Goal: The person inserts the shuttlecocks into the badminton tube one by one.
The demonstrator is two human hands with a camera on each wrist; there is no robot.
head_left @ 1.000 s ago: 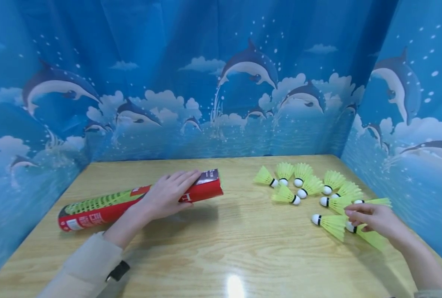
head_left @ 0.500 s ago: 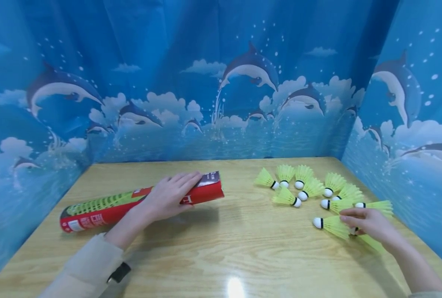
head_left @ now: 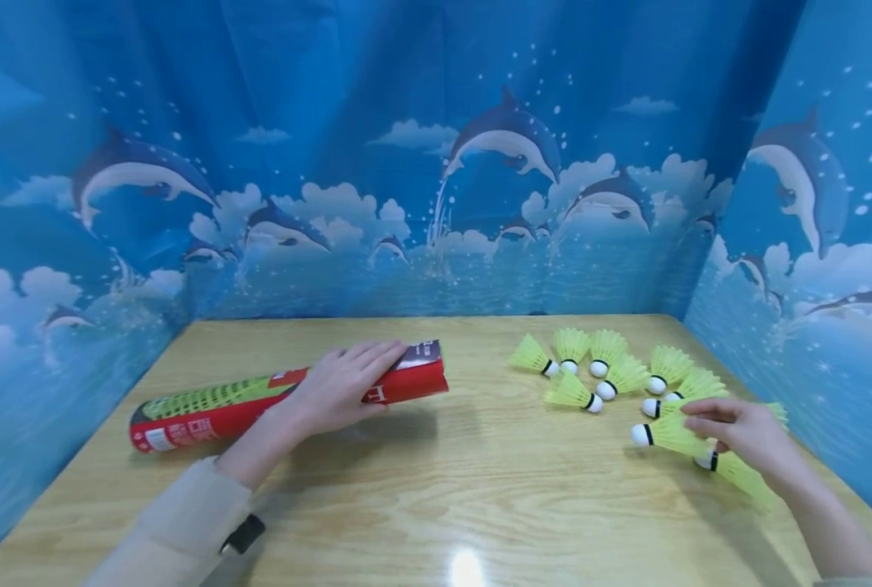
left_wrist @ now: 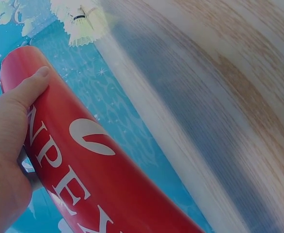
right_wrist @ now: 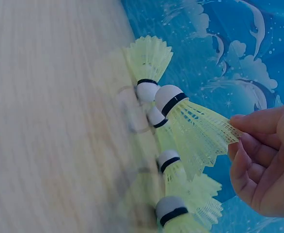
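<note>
My left hand (head_left: 336,391) grips a red shuttlecock tube (head_left: 208,416) near its right end, which is tilted up over its shadow. The left wrist view has the thumb lying along the tube's red side (left_wrist: 93,160), beside white lettering. Over on the right, my right hand (head_left: 747,432) pinches a yellow shuttlecock (head_left: 674,432) by the edge of its skirt. In the right wrist view that shuttlecock (right_wrist: 195,131) is held above the others, its white cork pointing away from the fingers. Another shuttlecock (head_left: 736,473) lies just below the hand.
Several more yellow shuttlecocks (head_left: 622,377) lie in a loose cluster at the back right of the wooden table (head_left: 480,489). A blue dolphin-print curtain (head_left: 377,163) hangs behind the table and along its sides.
My right hand has taken hold of the front shuttlecock by its skirt and lifted it slightly. The left hand and tube keep their pose; the head view has shifted a little.
</note>
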